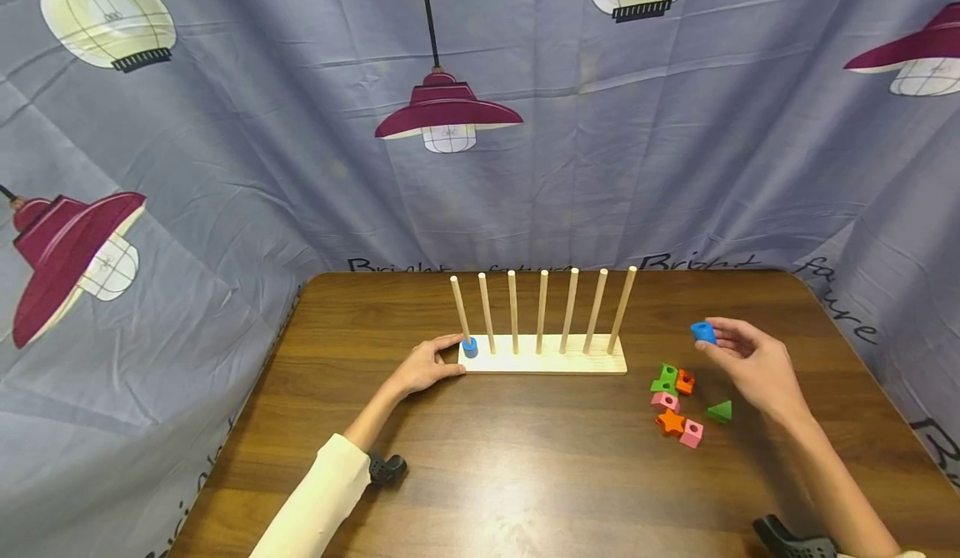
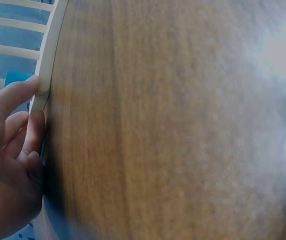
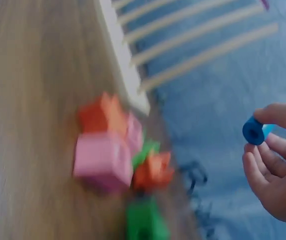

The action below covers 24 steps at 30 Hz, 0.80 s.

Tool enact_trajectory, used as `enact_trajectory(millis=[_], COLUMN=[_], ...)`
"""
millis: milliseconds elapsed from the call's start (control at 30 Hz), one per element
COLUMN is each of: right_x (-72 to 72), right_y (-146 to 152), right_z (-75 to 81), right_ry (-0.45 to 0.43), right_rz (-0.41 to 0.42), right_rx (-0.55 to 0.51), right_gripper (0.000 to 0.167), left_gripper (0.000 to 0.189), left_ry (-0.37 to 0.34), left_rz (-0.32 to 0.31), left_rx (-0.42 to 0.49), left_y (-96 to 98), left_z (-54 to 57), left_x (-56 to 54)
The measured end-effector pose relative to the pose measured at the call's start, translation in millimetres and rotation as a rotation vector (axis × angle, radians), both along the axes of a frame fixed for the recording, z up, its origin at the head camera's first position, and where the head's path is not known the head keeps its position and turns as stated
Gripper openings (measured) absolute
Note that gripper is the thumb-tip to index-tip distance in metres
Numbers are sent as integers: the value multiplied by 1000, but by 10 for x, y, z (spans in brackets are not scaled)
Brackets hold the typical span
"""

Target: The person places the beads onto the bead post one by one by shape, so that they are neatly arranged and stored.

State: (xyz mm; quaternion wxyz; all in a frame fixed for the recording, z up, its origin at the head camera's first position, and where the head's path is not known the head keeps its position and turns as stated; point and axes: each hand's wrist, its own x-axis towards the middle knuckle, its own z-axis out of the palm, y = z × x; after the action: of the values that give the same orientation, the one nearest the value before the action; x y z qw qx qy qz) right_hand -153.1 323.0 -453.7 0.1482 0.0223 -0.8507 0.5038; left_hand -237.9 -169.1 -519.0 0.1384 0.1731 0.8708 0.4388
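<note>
My right hand (image 1: 757, 366) is raised over the right side of the table and pinches a blue bead (image 1: 703, 332) between thumb and fingertips. The bead's hole (image 3: 253, 133) faces the right wrist camera. My left hand (image 1: 427, 365) holds the left end of a wooden peg board (image 1: 547, 363), its thumb at the front corner and a finger toward the back corner. Several upright pegs stand in a row on the board. Another blue bead (image 1: 470, 348) sits at the foot of the leftmost peg, close to the left fingers.
Loose beads lie right of the board: green ones (image 1: 667, 377), an orange block (image 1: 686, 381), pink blocks (image 1: 692, 434), an orange star (image 1: 671, 423) and a green triangular one (image 1: 720, 411). A grey curtain (image 1: 555, 200) hangs behind the wooden table (image 1: 540, 458).
</note>
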Motion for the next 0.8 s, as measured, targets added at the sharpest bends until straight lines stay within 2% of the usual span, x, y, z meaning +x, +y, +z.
enact_trajectory(millis=[367, 600, 800], right_x=[-178, -304, -444], right_y=[-905, -1477, -1951], right_z=[416, 650, 844], right_ry=[206, 303, 333], right_rz=[192, 341, 428], right_rx=[-293, -306, -303], right_gripper=[34, 34, 34], left_gripper=[65, 65, 65], left_ry=[4, 10, 2], left_rz=[10, 8, 15], left_rx=[6, -10, -8], left_y=[19, 21, 14], left_z=[12, 18, 11], left_x=[6, 0, -4])
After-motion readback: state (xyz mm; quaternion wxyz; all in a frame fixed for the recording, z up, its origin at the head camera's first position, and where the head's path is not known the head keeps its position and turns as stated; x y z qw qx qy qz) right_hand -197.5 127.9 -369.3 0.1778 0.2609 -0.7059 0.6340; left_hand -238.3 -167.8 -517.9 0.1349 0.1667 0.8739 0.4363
